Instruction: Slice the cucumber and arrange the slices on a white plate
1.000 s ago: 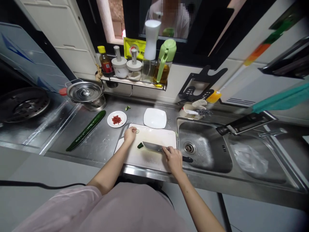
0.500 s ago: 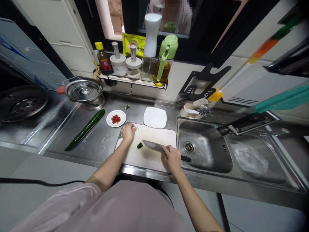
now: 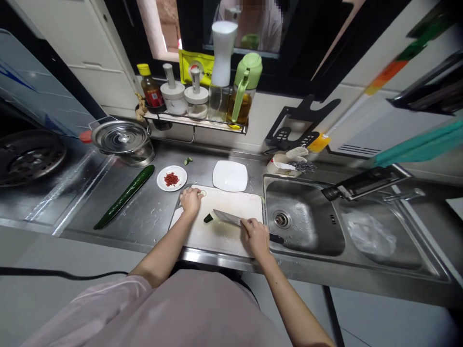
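Observation:
My right hand (image 3: 255, 235) is closed round the black handle of a kitchen knife (image 3: 228, 217), whose blade lies flat on the white cutting board (image 3: 231, 202). The blade tip is next to a small green cucumber end (image 3: 208, 218). My left hand (image 3: 190, 200) rests curled at the board's far left corner, fingertips by a thin cucumber slice (image 3: 203, 193). I cannot see whether it holds anything.
A whole cucumber (image 3: 124, 195) lies on the steel counter to the left, near a small plate of red chilli (image 3: 171, 178) and a white square plate (image 3: 230, 176). A lidded pot (image 3: 121, 139) and a condiment rack (image 3: 197, 103) stand behind. The sink (image 3: 302, 224) is at right.
The view has shifted slightly; both hands and the knife stay almost where they were on the board.

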A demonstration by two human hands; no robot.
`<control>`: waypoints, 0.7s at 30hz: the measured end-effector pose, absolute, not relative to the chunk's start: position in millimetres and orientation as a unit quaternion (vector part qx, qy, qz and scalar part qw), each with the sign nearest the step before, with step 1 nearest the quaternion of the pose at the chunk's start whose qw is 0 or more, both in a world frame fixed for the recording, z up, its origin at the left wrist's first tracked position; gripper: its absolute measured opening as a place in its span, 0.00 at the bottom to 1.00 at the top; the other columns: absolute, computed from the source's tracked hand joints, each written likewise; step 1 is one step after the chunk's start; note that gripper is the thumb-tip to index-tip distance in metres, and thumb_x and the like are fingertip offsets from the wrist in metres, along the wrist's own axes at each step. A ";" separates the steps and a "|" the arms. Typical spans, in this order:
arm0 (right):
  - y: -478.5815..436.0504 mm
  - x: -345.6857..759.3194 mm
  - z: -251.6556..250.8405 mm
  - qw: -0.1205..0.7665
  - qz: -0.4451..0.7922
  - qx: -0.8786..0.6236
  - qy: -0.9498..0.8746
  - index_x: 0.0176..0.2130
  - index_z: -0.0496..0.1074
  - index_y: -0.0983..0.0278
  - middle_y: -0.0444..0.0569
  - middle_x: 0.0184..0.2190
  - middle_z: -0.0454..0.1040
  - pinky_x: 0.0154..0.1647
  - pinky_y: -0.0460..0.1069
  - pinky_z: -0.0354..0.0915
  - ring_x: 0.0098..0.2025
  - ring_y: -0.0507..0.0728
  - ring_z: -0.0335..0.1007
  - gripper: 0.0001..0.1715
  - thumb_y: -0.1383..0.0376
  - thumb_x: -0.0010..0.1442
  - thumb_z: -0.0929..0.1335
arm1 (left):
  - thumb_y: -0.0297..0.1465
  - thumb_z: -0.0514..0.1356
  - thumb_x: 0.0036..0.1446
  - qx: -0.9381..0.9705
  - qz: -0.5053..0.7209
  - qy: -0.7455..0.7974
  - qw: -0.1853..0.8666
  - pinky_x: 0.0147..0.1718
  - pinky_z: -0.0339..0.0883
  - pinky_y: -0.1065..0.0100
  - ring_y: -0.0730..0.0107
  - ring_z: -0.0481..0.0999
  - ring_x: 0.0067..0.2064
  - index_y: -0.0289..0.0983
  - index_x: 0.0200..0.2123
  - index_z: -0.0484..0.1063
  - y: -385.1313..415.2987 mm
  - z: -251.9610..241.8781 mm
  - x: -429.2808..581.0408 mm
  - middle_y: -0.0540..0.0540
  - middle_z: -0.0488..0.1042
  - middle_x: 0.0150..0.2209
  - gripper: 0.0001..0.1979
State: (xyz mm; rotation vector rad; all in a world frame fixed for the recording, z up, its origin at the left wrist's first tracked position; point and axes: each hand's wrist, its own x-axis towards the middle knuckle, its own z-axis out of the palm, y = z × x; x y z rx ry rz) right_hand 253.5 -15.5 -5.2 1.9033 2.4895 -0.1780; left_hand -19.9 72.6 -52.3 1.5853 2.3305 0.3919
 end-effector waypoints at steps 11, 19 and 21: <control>-9.7 244.3 -3.7 -0.062 -0.176 0.639 0.746 0.50 0.72 0.65 0.52 0.40 0.74 0.40 0.46 0.57 0.40 0.54 0.69 0.21 0.63 0.69 0.56 | 0.35 0.53 0.63 0.537 0.351 0.747 0.172 0.47 0.64 0.62 0.61 0.73 0.46 0.40 0.42 0.75 14.9 -50.8 -6.1 0.43 0.76 0.43 0.12; -1.1 234.1 7.4 0.067 -0.209 0.636 0.740 0.44 0.71 0.66 0.52 0.35 0.77 0.33 0.46 0.53 0.37 0.55 0.71 0.17 0.62 0.69 0.57 | 0.36 0.57 0.62 0.639 0.316 0.680 0.169 0.48 0.64 0.61 0.62 0.73 0.47 0.41 0.43 0.74 -42.8 -60.8 8.0 0.43 0.76 0.44 0.10; -1.1 230.8 9.7 0.090 -0.214 0.634 0.738 0.45 0.71 0.66 0.53 0.36 0.77 0.32 0.46 0.53 0.37 0.55 0.72 0.17 0.62 0.69 0.57 | 0.36 0.57 0.61 0.648 0.307 0.677 0.165 0.48 0.64 0.60 0.61 0.73 0.48 0.40 0.45 0.74 -42.8 -63.1 8.2 0.43 0.76 0.45 0.11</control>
